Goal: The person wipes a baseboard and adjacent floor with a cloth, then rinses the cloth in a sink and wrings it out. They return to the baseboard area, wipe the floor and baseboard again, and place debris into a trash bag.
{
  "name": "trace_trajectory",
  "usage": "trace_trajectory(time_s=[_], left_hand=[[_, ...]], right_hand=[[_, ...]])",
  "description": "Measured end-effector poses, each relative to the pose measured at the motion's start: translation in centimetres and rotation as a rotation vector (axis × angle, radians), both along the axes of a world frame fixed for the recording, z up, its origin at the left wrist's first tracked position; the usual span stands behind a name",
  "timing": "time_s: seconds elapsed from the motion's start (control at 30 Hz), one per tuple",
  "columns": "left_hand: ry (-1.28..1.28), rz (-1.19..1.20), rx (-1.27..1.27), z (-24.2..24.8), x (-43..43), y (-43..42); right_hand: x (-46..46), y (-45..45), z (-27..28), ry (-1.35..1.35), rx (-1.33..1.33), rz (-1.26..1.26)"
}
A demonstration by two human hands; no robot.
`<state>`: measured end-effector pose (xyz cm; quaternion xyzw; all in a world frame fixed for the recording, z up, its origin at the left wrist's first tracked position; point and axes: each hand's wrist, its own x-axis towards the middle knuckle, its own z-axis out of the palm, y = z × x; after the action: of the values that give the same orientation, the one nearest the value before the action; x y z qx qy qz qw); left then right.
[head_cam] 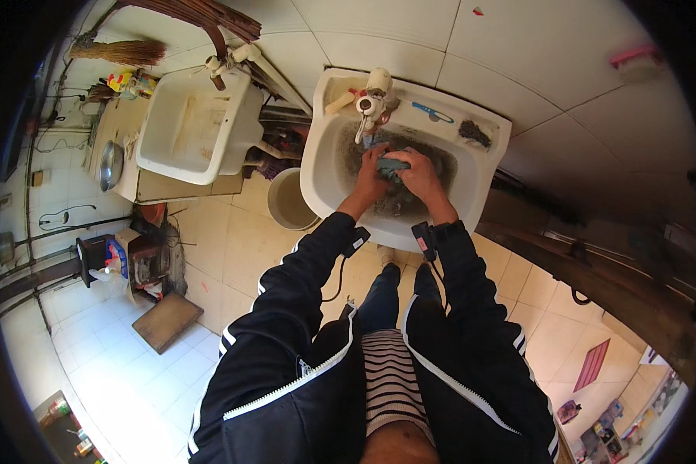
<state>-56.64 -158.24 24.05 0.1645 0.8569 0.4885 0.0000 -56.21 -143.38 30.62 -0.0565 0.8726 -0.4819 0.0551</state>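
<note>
Over the dark-stained bowl of a white washbasin [480, 180], my left hand [372, 178] and my right hand [422, 177] come together around a grey-green cloth [392, 166]. Both hands grip it, the left from its left side and the right from above and its right side. Directly behind my hands is the faucet [368, 107], its spout reaching over the bowl. Murky grey water or wet residue seems to cover the bowl's bottom. On the basin's back ledge lie a blue toothbrush [432, 112] and a dark scouring pad [474, 134].
A plastic bucket [290, 200] stands on the floor left of the basin. Farther left is a second white sink [187, 130] with a metal bowl [111, 165] beside it. A pink brush [637, 61] is at the right wall. A wooden board [168, 322] lies on the floor.
</note>
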Motion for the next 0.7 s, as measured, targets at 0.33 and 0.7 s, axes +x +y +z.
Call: trace_trajectory(time_s=[0.33,0.7], left_hand=[[-0.738,0.244,0.703,6.5,0.9,1.2],[-1.194,0.085,1.239,5.5,1.7,1.1]], right_hand=[[2.9,4.3,-0.7,-0.618,-0.869,-0.645],[3.6,2.6,-1.9,-0.288,-1.027,-0.278]])
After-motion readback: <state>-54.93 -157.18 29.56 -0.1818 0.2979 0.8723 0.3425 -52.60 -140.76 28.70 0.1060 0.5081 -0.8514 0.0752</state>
